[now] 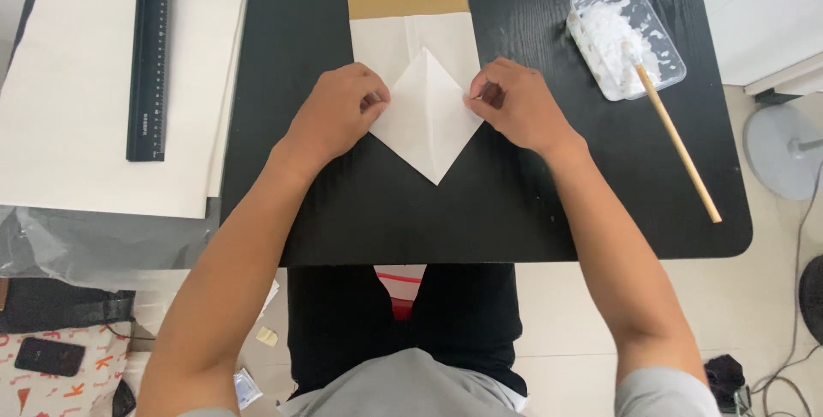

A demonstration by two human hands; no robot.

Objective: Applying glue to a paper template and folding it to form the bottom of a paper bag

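White folded paper bag with a brown kraft band across its far end (420, 83) lies flat at the centre of the black wood-grain table (514, 211), its near end folded into a diamond whose lower point aims at the person. The left hand (339, 113) pinches the diamond's left corner with fingertips closed narrowly on the paper edge; the right hand (514, 104) pinches the right corner in the same manner. Both hold paper only.

Risks, judged from this position:
- Uneven pull between the two hands would skew the diamond off the bag's centre crease, giving a lopsided base.
- Pressing before the corners align would set a wrong crease (hard to remove in stiff paper).
- Tugging outward could tear the thin corners.

To the far right stands a clear plastic tray of white paste (626, 36) with a long wooden stick (677, 143) resting in it, its handle reaching toward the table's near edge. A sweeping right forearm could knock the stick and smear paste. Well to the left, a black ruler (150, 57) lies on large white sheets (69, 126).
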